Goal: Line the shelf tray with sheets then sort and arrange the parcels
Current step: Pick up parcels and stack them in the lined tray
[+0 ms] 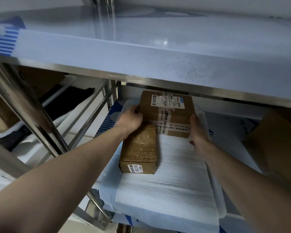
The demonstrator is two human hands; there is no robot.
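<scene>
The person is working on the arranging step: the lining looks done, since a white sheet [166, 179] is lying across the tray [218, 195] on the lower shelf, and two parcels are already sitting on it.

Taking the tray as the landmark, the taped box [168, 113] is sitting at the tray's far end, under the edge of the upper shelf [141, 64]. The small box [139, 150] is lying on the sheet toward the tray's left side, nearer the person, with its far end touching or just beside the taped box; which of the two is hard to tell. Another carton [275, 148] is standing outside the tray to its right, on the same shelf.

Both hands are holding the taped box. The left hand [130, 119] is gripping its left edge, fingers curled over the corner and thumb lying along the side. The right hand [196, 130] is pressing against its right side near the tray's right wall; its fingers are lying close together along the box face, and whether the tips are curling behind it cannot be told.

The box seems to be getting seated or squared against the tray's far end. The next move probably calls for sliding it flush with the far wall, then letting go and bringing the small box snug beside it so the near part of the sheet stays free for more parcels.
</scene>
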